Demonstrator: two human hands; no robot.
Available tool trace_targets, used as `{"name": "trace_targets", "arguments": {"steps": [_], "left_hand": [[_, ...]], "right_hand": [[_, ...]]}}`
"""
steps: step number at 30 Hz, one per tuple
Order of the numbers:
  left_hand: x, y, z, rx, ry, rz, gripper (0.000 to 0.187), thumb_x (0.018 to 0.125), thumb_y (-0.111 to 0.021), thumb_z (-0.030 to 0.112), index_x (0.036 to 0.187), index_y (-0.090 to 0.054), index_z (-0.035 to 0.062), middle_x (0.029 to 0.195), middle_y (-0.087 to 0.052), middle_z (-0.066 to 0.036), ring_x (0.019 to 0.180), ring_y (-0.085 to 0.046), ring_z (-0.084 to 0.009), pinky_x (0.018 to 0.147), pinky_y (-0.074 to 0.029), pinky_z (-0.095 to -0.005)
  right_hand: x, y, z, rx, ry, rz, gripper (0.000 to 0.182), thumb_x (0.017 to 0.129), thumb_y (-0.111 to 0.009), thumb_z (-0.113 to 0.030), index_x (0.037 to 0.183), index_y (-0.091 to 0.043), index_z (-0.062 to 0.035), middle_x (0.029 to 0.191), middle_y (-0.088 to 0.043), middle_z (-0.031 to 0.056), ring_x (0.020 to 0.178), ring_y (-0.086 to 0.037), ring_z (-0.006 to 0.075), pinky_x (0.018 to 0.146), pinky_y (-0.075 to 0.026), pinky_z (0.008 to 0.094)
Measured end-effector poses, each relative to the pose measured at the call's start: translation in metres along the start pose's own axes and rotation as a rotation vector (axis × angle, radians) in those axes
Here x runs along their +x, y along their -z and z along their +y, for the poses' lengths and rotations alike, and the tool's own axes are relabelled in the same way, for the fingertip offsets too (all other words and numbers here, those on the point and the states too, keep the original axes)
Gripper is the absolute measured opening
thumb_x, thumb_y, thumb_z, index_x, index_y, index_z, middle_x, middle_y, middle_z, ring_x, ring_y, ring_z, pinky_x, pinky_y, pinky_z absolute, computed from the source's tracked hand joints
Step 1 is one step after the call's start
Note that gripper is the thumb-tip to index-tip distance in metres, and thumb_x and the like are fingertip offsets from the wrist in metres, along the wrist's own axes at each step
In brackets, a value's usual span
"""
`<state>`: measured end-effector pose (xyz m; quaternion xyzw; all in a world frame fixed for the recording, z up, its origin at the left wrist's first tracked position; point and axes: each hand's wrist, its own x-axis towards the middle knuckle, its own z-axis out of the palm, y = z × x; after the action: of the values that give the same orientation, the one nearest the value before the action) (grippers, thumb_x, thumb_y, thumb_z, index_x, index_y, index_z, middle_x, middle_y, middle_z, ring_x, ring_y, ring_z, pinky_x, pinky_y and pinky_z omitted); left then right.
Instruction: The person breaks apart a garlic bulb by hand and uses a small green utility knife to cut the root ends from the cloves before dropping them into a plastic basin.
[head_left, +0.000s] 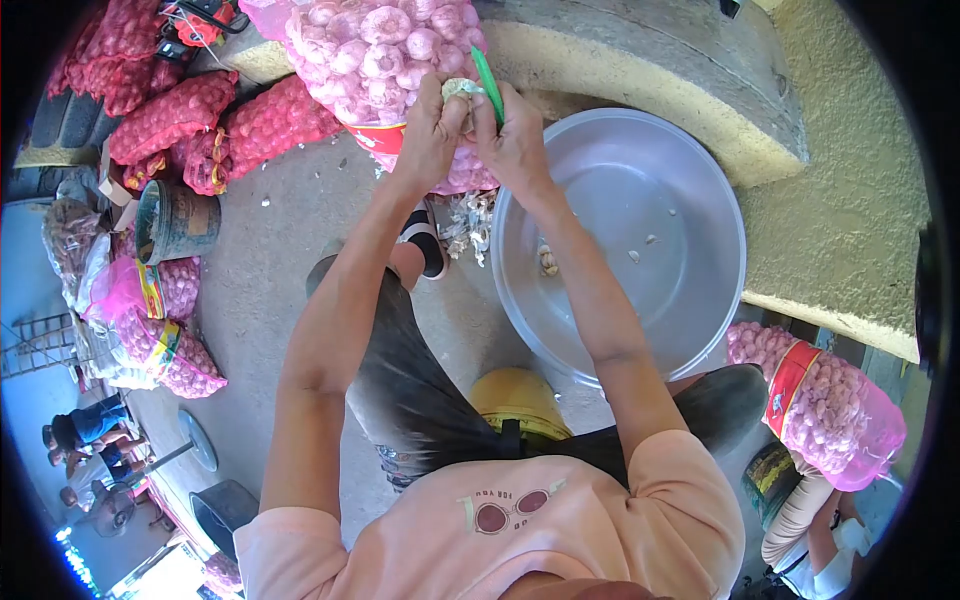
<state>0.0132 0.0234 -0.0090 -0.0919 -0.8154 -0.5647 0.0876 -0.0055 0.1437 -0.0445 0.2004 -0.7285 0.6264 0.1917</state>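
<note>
One pale piece of garlic (460, 89) is at the far middle, held in the narrowed fingers of the left hand (430, 132); the right hand (516, 140), just beside it, has its fingers closed round a green-handled tool (487, 82). A pink mesh sack (385, 60) is just beyond, a grey basin (690, 230) to the right. A few cloves (548, 262) lie at the basin's left side, papery skins (470, 225) on the floor to its left

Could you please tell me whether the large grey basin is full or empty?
Nearly empty: only a few garlic cloves lie in the basin, its visible bottom largely bare.
</note>
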Motion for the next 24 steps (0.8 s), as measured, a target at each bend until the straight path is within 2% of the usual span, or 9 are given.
{"name": "trace_targets", "arguments": {"steps": [2, 6, 9, 11, 12, 14, 17, 20, 24], "left_hand": [[0.003, 0.000, -0.002, -0.045, -0.025, 0.061, 0.019, 0.092, -0.043, 0.015, 0.100, -0.040, -0.0015, 0.082, -0.051, -0.008, 0.071, -0.049, -0.0123, 0.059, -0.045, -0.0269], [0.002, 0.004, -0.005, -0.033, 0.015, 0.043, 0.027, 0.093, -0.037, 0.019, 0.113, -0.040, 0.0017, 0.094, -0.047, -0.006, 0.081, -0.047, -0.0117, 0.074, -0.042, -0.0258], [0.001, 0.000, -0.002, 0.004, -0.012, 0.054, 0.027, 0.093, -0.036, 0.018, 0.113, -0.040, 0.0020, 0.096, -0.049, -0.007, 0.083, -0.048, -0.0115, 0.073, -0.043, -0.0252], [0.002, -0.003, -0.009, -0.183, 0.000, 0.065, 0.028, 0.092, -0.038, 0.019, 0.114, -0.042, 0.0020, 0.096, -0.052, -0.007, 0.080, -0.052, -0.0117, 0.071, -0.047, -0.0262], [0.004, -0.001, -0.002, -0.182, -0.003, 0.067, 0.028, 0.092, -0.038, 0.019, 0.114, -0.042, 0.0020, 0.096, -0.052, -0.007, 0.080, -0.052, -0.0117, 0.071, -0.047, -0.0262], [0.004, 0.006, 0.018, -0.491, 0.270, 0.029, 0.030, 0.092, -0.041, 0.024, 0.113, -0.045, 0.0034, 0.096, -0.056, -0.007, 0.073, -0.056, -0.0129, 0.066, -0.050, -0.0265], [0.010, 0.007, 0.008, -0.723, 0.406, 0.029, 0.034, 0.092, -0.046, 0.032, 0.114, -0.046, 0.0050, 0.096, -0.058, -0.007, 0.070, -0.060, -0.0147, 0.066, -0.053, -0.0286], [0.007, 0.006, 0.014, -0.703, 0.379, 0.016, 0.037, 0.089, -0.055, 0.032, 0.113, -0.046, 0.0054, 0.097, -0.058, -0.007, 0.078, -0.062, -0.0168, 0.069, -0.057, -0.0306], [0.006, 0.009, 0.016, -0.706, 0.359, -0.025, 0.035, 0.085, -0.062, 0.025, 0.112, -0.050, 0.0051, 0.099, -0.058, -0.007, 0.083, -0.063, -0.0179, 0.070, -0.059, -0.0329]], "right_hand": [[0.005, -0.007, -0.003, 0.024, -0.010, 0.050, 0.017, 0.087, -0.051, -0.014, 0.082, -0.051, 0.0028, 0.064, -0.052, 0.0246, 0.060, -0.056, 0.0404, 0.054, -0.044, 0.0407], [0.008, -0.015, -0.002, 0.005, -0.012, 0.059, 0.018, 0.088, -0.049, -0.014, 0.086, -0.052, 0.0035, 0.066, -0.053, 0.0253, 0.061, -0.056, 0.0401, 0.054, -0.044, 0.0413], [0.009, -0.012, -0.004, 0.075, -0.119, 0.066, 0.024, 0.092, -0.047, -0.019, 0.086, -0.053, 0.0036, 0.064, -0.056, 0.0199, 0.055, -0.057, 0.0322, 0.054, -0.044, 0.0396], [0.014, -0.003, -0.007, 0.339, -0.413, 0.037, 0.031, 0.094, -0.047, -0.025, 0.086, -0.056, 0.0031, 0.063, -0.057, 0.0094, 0.053, -0.056, 0.0192, 0.052, -0.045, 0.0345], [0.016, -0.002, -0.004, 0.340, -0.410, 0.036, 0.031, 0.094, -0.047, -0.025, 0.086, -0.056, 0.0031, 0.063, -0.057, 0.0094, 0.053, -0.056, 0.0192, 0.052, -0.045, 0.0345], [0.017, 0.002, 0.005, 0.396, -0.314, -0.022, 0.034, 0.092, -0.053, -0.033, 0.084, -0.059, 0.0001, 0.064, -0.056, 0.0016, 0.055, -0.054, 0.0084, 0.048, -0.044, 0.0272], [0.019, 0.011, 0.001, 0.684, -0.519, -0.151, 0.033, 0.089, -0.059, -0.035, 0.086, -0.061, -0.0025, 0.067, -0.058, 0.0017, 0.057, -0.055, 0.0075, 0.047, -0.044, 0.0219], [0.017, 0.009, -0.014, 0.826, -0.543, -0.039, 0.032, 0.085, -0.063, -0.036, 0.089, -0.062, -0.0037, 0.071, -0.059, 0.0018, 0.059, -0.056, 0.0064, 0.047, -0.044, 0.0199], [0.012, 0.008, -0.003, 0.935, -0.547, -0.092, 0.031, 0.083, -0.067, -0.032, 0.094, -0.063, -0.0023, 0.074, -0.060, 0.0025, 0.060, -0.057, 0.0078, 0.049, -0.045, 0.0201]]}}
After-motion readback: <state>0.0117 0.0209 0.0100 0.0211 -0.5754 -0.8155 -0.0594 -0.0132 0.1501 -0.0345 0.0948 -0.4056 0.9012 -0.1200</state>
